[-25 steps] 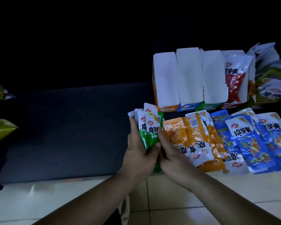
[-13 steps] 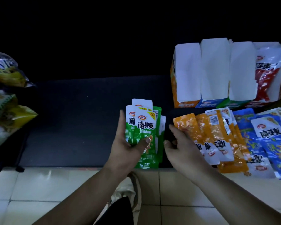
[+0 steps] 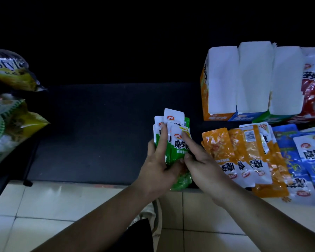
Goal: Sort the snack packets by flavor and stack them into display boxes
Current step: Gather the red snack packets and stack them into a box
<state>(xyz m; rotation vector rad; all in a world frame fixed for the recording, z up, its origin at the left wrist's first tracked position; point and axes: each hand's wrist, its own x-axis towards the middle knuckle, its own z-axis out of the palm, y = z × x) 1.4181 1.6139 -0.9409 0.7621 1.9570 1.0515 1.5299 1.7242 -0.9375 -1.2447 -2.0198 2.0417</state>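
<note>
On the dark mat [image 3: 98, 133] — both hands' fingers [image 3: 162, 140] gripping green packets [image 3: 178, 148].

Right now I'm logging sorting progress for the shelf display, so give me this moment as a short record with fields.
held: green packets, a fanned bunch
left hand: grips the bunch from the left
right hand: fingers on the front packet
orange packets: loose pile right of the hands
blue packets: loose pile further right
display boxes: row behind the piles, orange, blue and green fronts, white flaps up
red packet: upright at the row's right end
surface: dark mat
</note>
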